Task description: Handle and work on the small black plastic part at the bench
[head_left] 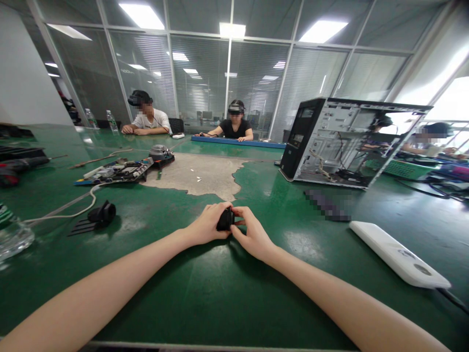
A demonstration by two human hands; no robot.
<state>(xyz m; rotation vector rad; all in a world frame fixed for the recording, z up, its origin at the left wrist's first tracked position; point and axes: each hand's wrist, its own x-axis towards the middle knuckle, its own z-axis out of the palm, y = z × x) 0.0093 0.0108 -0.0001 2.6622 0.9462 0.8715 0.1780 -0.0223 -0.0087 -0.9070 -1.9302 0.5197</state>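
A small black part sits between my two hands, just above or on the green table; its exact kind does not show. My left hand is closed round its left side, thumb below and fingers over the top. From the right, my right hand grips the same part, its thumb and fingertips pressed against the edge. The fingers hide much of it. To the left of my hands lies another black piece with a round end and flat prongs.
A circuit board and a fan-like part lie at the left. An open computer case stands at the right, with a white power bank-like box nearer. A clear bottle is at the left edge. Several people sit around the table.
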